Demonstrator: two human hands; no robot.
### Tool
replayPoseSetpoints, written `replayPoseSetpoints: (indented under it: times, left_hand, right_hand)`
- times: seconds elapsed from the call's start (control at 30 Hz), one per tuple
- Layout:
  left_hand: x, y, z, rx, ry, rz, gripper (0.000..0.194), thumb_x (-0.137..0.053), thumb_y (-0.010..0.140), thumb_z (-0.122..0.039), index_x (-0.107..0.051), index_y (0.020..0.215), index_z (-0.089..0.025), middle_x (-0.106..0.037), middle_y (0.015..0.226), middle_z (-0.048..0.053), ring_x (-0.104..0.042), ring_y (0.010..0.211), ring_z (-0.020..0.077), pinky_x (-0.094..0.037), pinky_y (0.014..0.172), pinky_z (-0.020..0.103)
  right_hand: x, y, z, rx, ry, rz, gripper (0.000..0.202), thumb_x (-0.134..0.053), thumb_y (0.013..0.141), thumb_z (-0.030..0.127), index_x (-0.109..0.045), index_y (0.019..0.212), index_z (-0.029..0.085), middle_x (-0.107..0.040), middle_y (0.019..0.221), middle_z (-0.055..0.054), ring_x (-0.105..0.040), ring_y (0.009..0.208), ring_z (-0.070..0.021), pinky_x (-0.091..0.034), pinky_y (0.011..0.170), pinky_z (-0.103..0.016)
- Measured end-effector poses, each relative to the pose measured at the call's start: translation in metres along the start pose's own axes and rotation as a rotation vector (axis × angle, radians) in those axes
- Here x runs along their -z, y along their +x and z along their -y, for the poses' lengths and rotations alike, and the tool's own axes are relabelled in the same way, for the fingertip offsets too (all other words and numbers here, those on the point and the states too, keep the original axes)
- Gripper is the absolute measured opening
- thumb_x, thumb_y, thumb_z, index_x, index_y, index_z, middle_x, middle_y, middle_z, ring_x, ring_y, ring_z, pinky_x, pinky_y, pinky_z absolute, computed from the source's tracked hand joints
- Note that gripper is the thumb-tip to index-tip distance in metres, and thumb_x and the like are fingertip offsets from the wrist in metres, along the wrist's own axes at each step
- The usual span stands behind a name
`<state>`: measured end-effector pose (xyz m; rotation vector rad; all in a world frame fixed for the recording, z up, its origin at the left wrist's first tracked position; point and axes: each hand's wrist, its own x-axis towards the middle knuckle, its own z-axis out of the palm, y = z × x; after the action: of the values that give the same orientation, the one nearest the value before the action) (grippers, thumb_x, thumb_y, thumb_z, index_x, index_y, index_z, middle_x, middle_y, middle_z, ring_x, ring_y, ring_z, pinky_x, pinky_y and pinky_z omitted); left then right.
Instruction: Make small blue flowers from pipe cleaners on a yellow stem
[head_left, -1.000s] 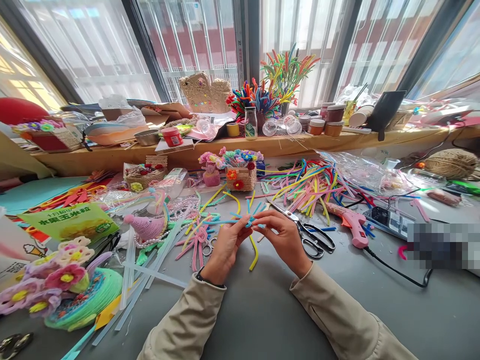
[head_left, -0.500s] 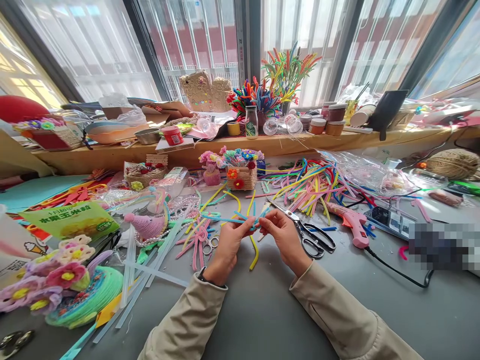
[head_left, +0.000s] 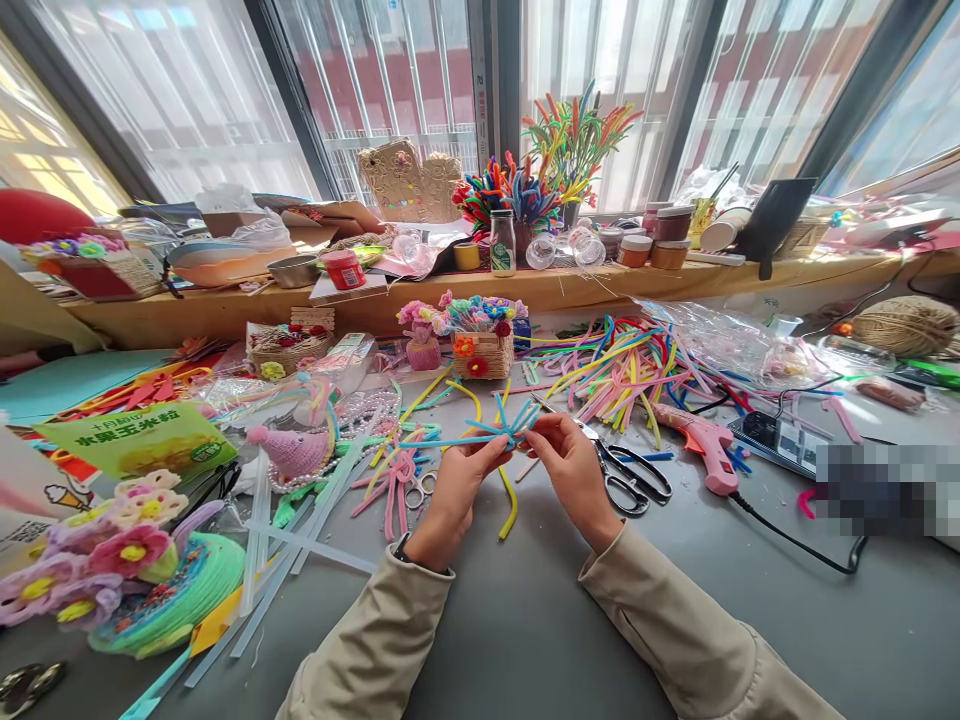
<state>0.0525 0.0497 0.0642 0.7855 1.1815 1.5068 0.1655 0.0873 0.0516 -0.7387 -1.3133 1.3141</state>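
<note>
Between both hands is a bundle of light blue pipe cleaners (head_left: 504,424), its stems fanning outward from a joined centre. My left hand (head_left: 463,488) pinches the bundle from the left with thumb and forefinger. From the right, my right hand (head_left: 570,468) pinches the other side, its fingertips close to the left ones. Just under the hands a yellow pipe cleaner (head_left: 509,510) lies on the grey table (head_left: 517,620). Black-handled scissors (head_left: 630,478) rest beside my right hand, partly hidden by it. Small scissors (head_left: 420,488) and pink pipe cleaners (head_left: 394,480) are left of my left hand.
A pink glue gun (head_left: 701,448) with a black cord lies at right, near a phone (head_left: 780,445). Loose pipe cleaners (head_left: 622,375) pile up behind. Clear glue sticks (head_left: 300,530) and a fuzzy flower bouquet (head_left: 135,560) lie left. A woven flower basket (head_left: 484,357) stands ahead.
The blue pipe cleaners have turned in my fingers, and their stems now fan up and outward more visibly. Both hands stay almost in the same place.
</note>
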Motion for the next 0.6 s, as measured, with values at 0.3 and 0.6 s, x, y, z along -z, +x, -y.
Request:
replayPoseSetpoints:
  times: [0.3, 0.6]
  left_hand:
    - [-0.0008, 0.0002, 0.0007, 0.005, 0.006, -0.039, 0.021, -0.064, 0.057, -0.026, -0.063, 0.072, -0.012, -0.065, 0.077, 0.006, -0.057, 0.073, 0.0153, -0.045, 0.074, 0.029]
    - [0.0003, 0.0005, 0.0010, 0.006, 0.020, -0.062, 0.018, -0.064, 0.057, -0.025, -0.063, 0.069, -0.011, -0.064, 0.070, 0.004, -0.056, 0.068, 0.0125, -0.045, 0.071, 0.027]
  right_hand:
    - [0.0005, -0.0027, 0.0014, 0.076, -0.166, -0.045, 0.009, -0.054, 0.068, 0.028, -0.054, 0.073, 0.020, -0.058, 0.066, 0.000, -0.055, 0.062, -0.0139, -0.042, 0.060, -0.026]
    - [0.0021, -0.0048, 0.0067, 0.245, -0.419, 0.064, 0.014, -0.046, 0.071, 0.019, -0.059, 0.077, 0.023, -0.057, 0.069, 0.000, -0.051, 0.062, -0.0131, -0.041, 0.060, -0.026]
